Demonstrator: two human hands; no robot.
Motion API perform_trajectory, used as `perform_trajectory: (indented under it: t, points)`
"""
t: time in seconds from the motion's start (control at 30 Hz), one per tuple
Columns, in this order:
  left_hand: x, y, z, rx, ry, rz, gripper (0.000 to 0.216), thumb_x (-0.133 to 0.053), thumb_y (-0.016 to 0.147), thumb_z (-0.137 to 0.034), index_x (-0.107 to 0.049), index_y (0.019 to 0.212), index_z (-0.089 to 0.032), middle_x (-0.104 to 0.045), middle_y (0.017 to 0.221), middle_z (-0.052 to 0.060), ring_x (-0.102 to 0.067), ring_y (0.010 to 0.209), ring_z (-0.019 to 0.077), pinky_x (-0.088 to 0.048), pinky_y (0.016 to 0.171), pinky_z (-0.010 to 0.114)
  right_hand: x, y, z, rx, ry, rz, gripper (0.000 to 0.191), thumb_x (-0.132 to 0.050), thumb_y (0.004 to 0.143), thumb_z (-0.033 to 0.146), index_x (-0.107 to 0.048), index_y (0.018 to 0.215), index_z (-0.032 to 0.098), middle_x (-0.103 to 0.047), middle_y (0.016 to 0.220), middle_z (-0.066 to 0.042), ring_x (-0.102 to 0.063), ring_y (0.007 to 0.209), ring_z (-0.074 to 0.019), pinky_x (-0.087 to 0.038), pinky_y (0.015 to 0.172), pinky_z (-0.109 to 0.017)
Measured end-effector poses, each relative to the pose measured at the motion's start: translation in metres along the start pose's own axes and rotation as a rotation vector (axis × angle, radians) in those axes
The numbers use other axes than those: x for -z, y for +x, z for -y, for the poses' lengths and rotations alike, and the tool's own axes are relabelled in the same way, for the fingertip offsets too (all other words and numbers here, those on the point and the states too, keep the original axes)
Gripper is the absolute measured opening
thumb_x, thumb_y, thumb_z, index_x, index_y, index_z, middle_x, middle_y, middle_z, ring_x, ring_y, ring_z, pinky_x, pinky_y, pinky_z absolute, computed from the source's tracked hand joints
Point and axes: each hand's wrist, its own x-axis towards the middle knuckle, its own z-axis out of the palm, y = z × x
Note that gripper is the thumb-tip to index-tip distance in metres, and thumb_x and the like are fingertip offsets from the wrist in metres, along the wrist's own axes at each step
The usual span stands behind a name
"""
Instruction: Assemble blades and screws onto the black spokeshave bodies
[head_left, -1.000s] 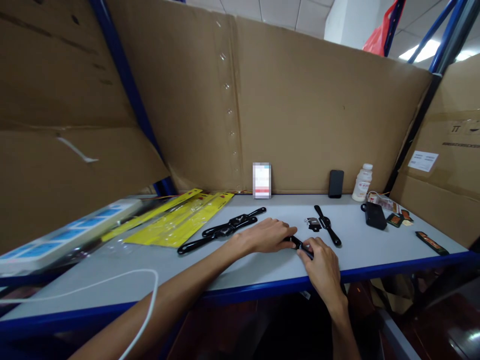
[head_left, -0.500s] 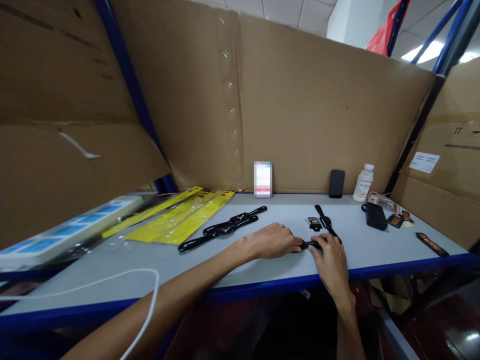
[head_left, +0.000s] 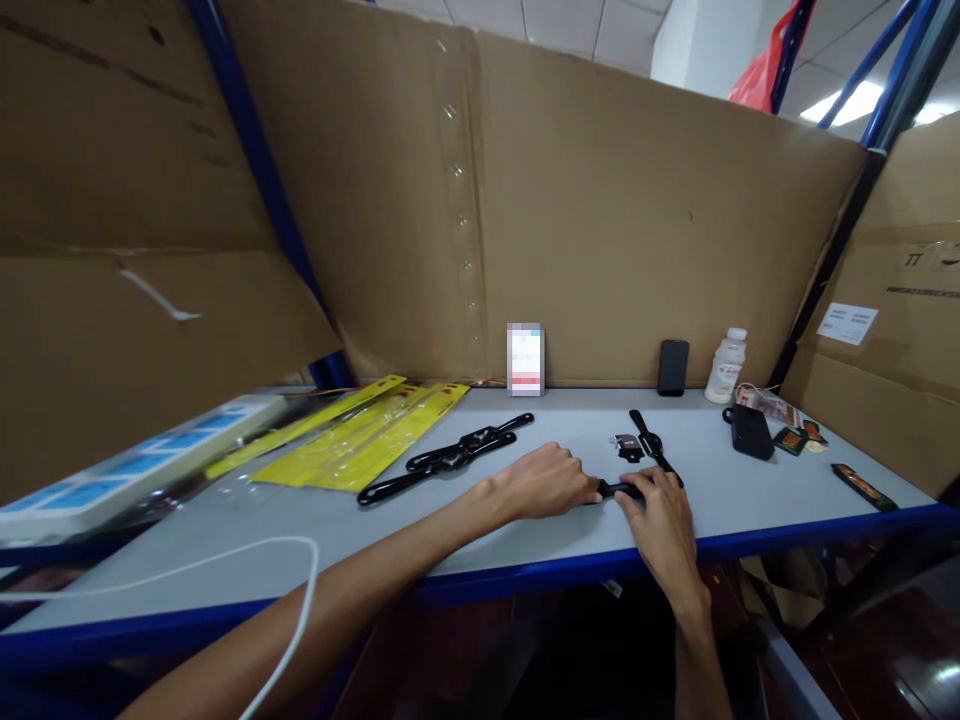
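On the grey shelf top (head_left: 525,540), my left hand (head_left: 547,482) and my right hand (head_left: 661,520) meet over a small black watch strap piece (head_left: 619,489). Both hands have their fingers closed on it, one at each end, and most of it is hidden under them. Just behind my right hand lies another black watch with its strap (head_left: 651,445) and a small dark part (head_left: 625,446). Left of my left hand lie two or three black watches (head_left: 450,458) laid out flat.
Yellow packaging sleeves (head_left: 360,435) and a blue-and-white box (head_left: 112,480) lie at the left. A white cable (head_left: 225,570) loops over the front left. At the back stand a card (head_left: 524,359), a phone (head_left: 673,367) and a white bottle (head_left: 724,365). Cardboard walls surround the shelf.
My right hand slid up and slightly right along the shelf, bringing the black strap piece with it. My left hand followed a little to the right. Other items stayed put.
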Motion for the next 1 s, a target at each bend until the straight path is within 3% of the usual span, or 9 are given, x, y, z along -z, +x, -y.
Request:
perform_trajectory:
  t: [0.5,0.7,0.87,0.93,1.0]
  points:
    - [-0.007,0.003,0.001,-0.005,-0.011,-0.070,0.042,-0.045,0.104,-0.040,-0.076,0.088,-0.016,-0.073,0.070,0.011,-0.071,0.065,0.0239,-0.043,0.059,0.028,0.006,0.000,0.005,-0.051,0.005,0.064,0.022,-0.059,0.094,0.028,-0.074,0.110,0.024,-0.068,0.113,-0.007,-0.058,0.110,-0.0263,-0.043,0.096,-0.037]
    - [-0.019,0.011,0.002,0.227,-0.048,-0.094,0.041,-0.044,0.101,-0.027,-0.076,0.081,-0.012,-0.073,0.077,0.018,-0.072,0.071,0.0281,-0.047,0.065,0.033,0.009,0.002,0.013,-0.098,-0.003,0.097,0.015,-0.062,0.092,0.031,-0.072,0.102,0.024,-0.071,0.103,-0.006,-0.061,0.105,-0.0253,-0.043,0.092,-0.033]
    - [-0.027,0.018,0.005,0.477,-0.150,-0.109,0.030,-0.047,0.093,-0.025,-0.073,0.084,-0.012,-0.074,0.082,0.018,-0.072,0.076,0.0297,-0.047,0.065,0.034,0.011,-0.002,0.029,-0.113,0.021,0.196,0.028,-0.061,0.092,0.031,-0.065,0.120,0.028,-0.074,0.098,-0.003,-0.068,0.092,-0.0208,-0.042,0.079,-0.028]
    - [-0.026,0.017,0.007,0.464,-0.175,-0.133,0.023,-0.049,0.091,-0.023,-0.070,0.095,-0.013,-0.074,0.085,0.016,-0.071,0.075,0.0286,-0.046,0.064,0.033,0.011,-0.004,0.036,-0.118,-0.031,0.223,0.030,-0.058,0.093,0.031,-0.064,0.122,0.028,-0.076,0.093,-0.004,-0.070,0.089,-0.0221,-0.040,0.076,-0.029]
    - [-0.024,0.015,0.009,0.364,-0.182,-0.164,0.021,-0.048,0.092,-0.021,-0.065,0.102,-0.015,-0.074,0.089,0.013,-0.070,0.074,0.0264,-0.044,0.064,0.032,0.012,-0.005,0.042,-0.154,-0.083,0.229,0.029,-0.056,0.093,0.031,-0.064,0.121,0.029,-0.076,0.089,-0.005,-0.070,0.087,-0.0236,-0.039,0.073,-0.029]
